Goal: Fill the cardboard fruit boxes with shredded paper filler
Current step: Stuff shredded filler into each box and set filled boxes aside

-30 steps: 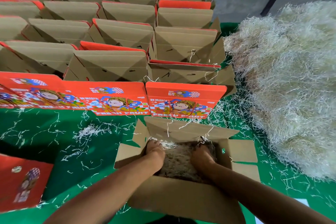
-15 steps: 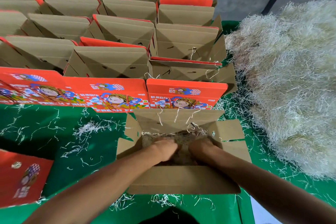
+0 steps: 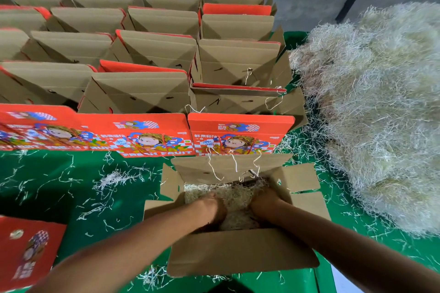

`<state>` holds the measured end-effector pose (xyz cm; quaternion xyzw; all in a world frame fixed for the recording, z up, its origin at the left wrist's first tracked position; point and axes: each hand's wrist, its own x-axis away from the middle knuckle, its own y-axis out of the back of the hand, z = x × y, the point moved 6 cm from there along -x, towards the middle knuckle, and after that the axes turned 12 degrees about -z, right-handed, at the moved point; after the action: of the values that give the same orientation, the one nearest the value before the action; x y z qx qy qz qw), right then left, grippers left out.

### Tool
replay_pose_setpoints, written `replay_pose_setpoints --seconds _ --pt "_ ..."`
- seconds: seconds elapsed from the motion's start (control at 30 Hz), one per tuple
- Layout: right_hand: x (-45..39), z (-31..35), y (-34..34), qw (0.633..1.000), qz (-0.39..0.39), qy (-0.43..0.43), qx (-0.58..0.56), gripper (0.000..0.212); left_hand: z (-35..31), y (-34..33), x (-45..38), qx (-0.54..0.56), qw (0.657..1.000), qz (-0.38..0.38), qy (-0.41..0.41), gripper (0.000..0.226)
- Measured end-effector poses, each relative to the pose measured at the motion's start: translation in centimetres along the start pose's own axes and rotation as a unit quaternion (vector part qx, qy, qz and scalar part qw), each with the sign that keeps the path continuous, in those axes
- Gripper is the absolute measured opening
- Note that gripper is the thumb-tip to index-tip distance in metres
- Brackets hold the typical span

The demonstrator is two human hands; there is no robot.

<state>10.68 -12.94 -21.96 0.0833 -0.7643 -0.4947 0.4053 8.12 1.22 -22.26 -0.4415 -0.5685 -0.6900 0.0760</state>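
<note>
While both hands press into it, the open cardboard box [image 3: 240, 256] at the near counter [image 3: 59, 188] edge holds pale shredded paper [image 3: 234, 197]. Left hand [image 3: 210, 207], right hand [image 3: 263, 203]: grip state unclear, fingers buried. Filler heap [image 3: 376, 112] right; empty boxes [image 3: 142, 93] behind. Since 0.5 s ago, hands sit deeper.

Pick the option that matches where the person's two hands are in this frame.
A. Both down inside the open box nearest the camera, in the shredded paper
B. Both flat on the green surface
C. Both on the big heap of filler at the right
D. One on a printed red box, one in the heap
A: the left hand and right hand are both sunk into the shredded paper inside the open box, away from the heap.
</note>
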Motion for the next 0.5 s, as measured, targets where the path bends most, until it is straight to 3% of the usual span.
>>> replay_pose_setpoints --seconds 0.07,0.17,0.23,0.3,0.37,0.5 --pt "0.2 0.3 0.6 1.0 0.02 0.008 -0.01 0.05 0.6 0.4 0.8 0.053 0.996 0.04 0.054 0.026" --pt "0.5 0.3 2.9 0.996 0.064 -0.003 -0.066 0.035 0.5 2.3 1.2 0.115 0.992 -0.009 0.051 0.01" --pt "-0.4 0.5 5.2 0.994 -0.048 0.016 -0.094 0.023 0.8 3.4 1.4 0.084 0.99 -0.094 0.056 0.018" --pt "-0.9 1.0 6.1 0.988 -0.122 0.025 -0.09 0.022 0.9 3.7 1.4 0.012 0.99 -0.126 0.056 0.039" --pt "-1.2 1.6 4.8 0.995 -0.088 0.027 -0.045 0.027 1.2 2.8 0.9 -0.017 0.993 -0.093 0.067 0.048" --pt "-1.4 0.3 1.9 0.999 -0.007 0.013 0.044 0.033 2.2 1.5 0.2 -0.069 0.992 -0.048 0.09 0.038"
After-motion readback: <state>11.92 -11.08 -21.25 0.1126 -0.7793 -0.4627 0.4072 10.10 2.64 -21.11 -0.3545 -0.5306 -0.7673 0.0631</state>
